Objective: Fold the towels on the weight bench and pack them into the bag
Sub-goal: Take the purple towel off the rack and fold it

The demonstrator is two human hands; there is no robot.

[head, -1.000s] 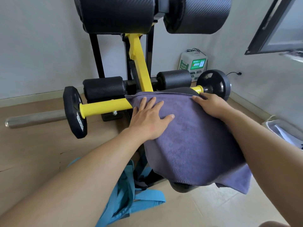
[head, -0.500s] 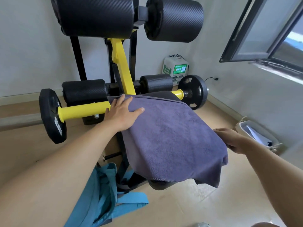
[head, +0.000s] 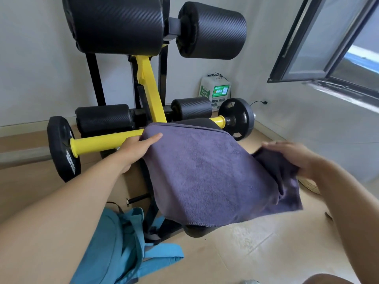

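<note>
Greyish-purple towel (head: 207,173) over a black bench (head: 196,122) with yellow bars (head: 106,141), black weave-patterned rollers (head: 117,23), a teal bag (head: 121,249) below.

left hand (head: 134,149) at frame centre-left pinches the towel (head: 205,177) edge; right hand (head: 295,158), blurred at right, grips its raised side.

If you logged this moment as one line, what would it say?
left hand pins towel corner | right hand lifts right edge | bag on floor
</note>
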